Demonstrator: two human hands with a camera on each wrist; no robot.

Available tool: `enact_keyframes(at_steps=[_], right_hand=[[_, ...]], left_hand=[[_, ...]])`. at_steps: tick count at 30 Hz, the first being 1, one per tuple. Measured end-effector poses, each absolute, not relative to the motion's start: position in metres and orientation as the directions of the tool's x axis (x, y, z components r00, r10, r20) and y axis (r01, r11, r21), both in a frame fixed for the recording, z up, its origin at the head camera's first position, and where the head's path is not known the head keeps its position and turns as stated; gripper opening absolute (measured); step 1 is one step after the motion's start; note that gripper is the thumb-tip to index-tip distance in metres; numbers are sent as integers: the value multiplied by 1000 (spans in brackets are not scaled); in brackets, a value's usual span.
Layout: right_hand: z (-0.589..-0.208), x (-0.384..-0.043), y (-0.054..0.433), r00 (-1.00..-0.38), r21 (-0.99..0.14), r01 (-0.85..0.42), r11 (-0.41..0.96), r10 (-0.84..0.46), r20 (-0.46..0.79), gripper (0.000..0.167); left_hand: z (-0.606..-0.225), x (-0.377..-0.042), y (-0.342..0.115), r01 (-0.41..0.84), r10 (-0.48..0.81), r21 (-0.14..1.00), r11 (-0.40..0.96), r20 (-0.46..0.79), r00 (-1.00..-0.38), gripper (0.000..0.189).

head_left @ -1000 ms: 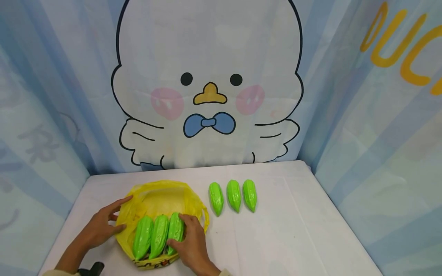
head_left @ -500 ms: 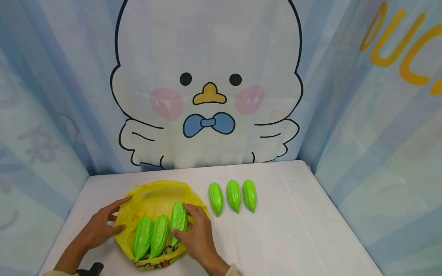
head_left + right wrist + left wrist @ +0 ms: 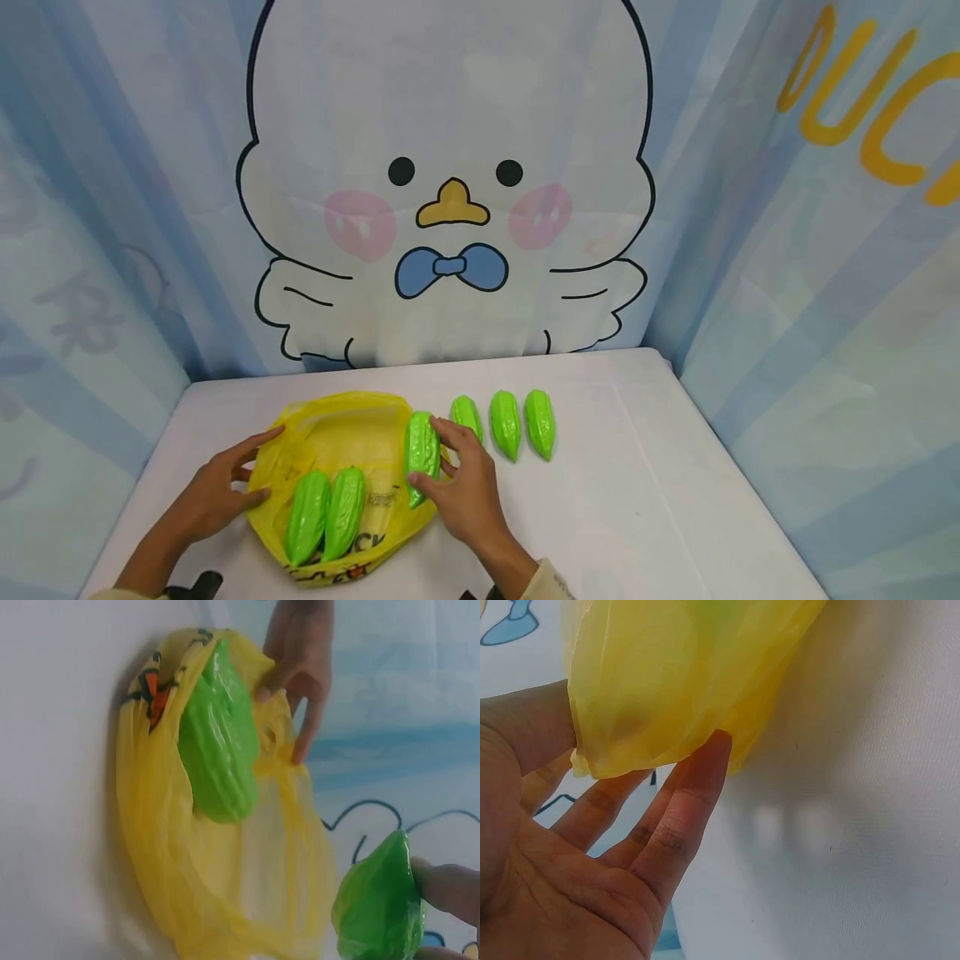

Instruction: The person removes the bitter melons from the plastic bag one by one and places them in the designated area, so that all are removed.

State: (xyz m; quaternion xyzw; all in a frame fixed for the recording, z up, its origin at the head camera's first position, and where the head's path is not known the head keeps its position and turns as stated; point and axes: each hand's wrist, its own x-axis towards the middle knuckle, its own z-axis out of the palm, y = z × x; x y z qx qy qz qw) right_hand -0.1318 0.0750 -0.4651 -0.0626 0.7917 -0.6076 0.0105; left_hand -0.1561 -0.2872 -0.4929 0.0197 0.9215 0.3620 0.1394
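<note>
A yellow plastic bag (image 3: 337,402) with black print lies mouth-open on the left part of the table. Two glossy green bitter melons (image 3: 306,517) rest side by side inside it. At the bag's left rim is my left hand (image 3: 217,487), thumb and fingers spread apart, fairly straight fingers (image 3: 682,817) touching the plastic. My right hand (image 3: 465,483) holds another bitter melon (image 3: 422,454) between thumb and fingers, over the bag's right rim. In the right wrist view this held bitter melon (image 3: 379,900) shows at the lower right, apart from those in the bag.
Three bitter melons (image 3: 506,425) stand in a row at the back of the white-covered table (image 3: 600,500), right of the bag. The leftmost is partly hidden behind my right hand. Curtains (image 3: 810,350) printed with a cartoon duck enclose the back and sides.
My right hand has lifted one bitter melon from beside the other two in the bag and carried it up and right, to the bag's right rim. The left hand has stayed at the bag.
</note>
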Motion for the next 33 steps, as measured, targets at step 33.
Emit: enact_keyframes(at_steps=[33], right_hand=[[-461,-173,185,-986,-910,-35,414,132,98,80]], left_hand=[[-498,-161,-289,-62,140,662,747,-248,-959,94]])
